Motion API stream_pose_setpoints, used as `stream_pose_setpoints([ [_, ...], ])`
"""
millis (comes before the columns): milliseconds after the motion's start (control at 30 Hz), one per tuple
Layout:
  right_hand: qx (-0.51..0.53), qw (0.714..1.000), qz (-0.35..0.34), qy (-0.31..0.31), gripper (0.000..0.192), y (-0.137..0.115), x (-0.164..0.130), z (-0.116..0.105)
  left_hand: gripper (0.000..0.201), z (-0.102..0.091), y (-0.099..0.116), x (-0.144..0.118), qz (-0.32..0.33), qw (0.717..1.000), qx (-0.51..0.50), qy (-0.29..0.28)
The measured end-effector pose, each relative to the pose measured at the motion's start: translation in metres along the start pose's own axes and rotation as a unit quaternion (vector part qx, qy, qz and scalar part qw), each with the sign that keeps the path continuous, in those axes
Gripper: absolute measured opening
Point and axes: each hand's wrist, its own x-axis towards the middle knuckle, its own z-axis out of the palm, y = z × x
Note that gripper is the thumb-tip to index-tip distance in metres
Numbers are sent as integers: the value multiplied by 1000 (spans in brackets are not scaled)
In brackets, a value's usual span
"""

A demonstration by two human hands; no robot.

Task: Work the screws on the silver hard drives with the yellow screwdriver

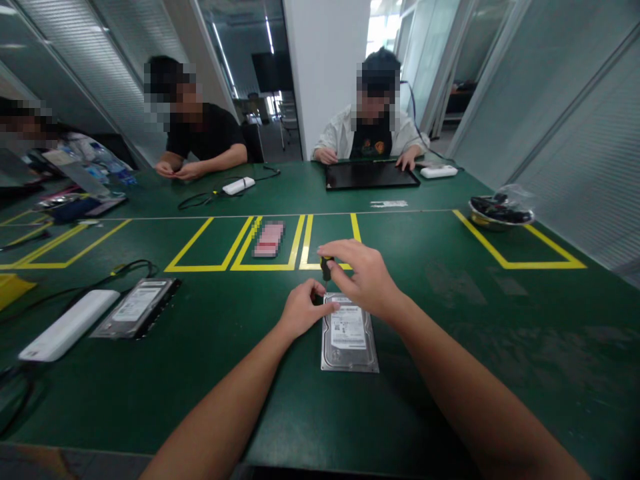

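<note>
A silver hard drive (349,333) with a white label lies flat on the green table in front of me. My right hand (367,273) grips a small screwdriver (327,268) with a black and yellow handle, held upright over the drive's far left corner. Whether its tip touches a screw is too small to tell. My left hand (304,308) is closed at the drive's far left edge, its thumb resting on the label and its other fingers curled beside the corner.
To the left, a second hard drive (135,307) lies beside a white power strip (70,325) with black cables. A metal bowl (487,220) of dark items stands at right. Yellow tape (265,267) marks the table. Across it, a person (383,133) touches a black panel (373,175); other people sit further left.
</note>
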Motion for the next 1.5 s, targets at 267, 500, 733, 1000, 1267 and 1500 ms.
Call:
stream_pose_setpoints([
  [267,-5,1000,25,16,14,1,-1,2,41,0,0,0,-13,1000,-2,0],
  [500,-4,1000,2,-1,21,0,0,0,41,1,-1,0,1,1000,-2,3],
  [733,-8,1000,4,0,17,0,0,1,42,1,-2,0,-5,1000,-5,0],
  [1000,-7,1000,11,5,24,1,-1,2,40,1,-2,0,7,1000,-10,6],
  [1267,6,1000,6,17,29,3,-2,1,41,0,1,0,0,1000,-8,3],
  [1500,21,1000,20,1,22,-1,-1,1,40,0,0,0,6,1000,1,9],
])
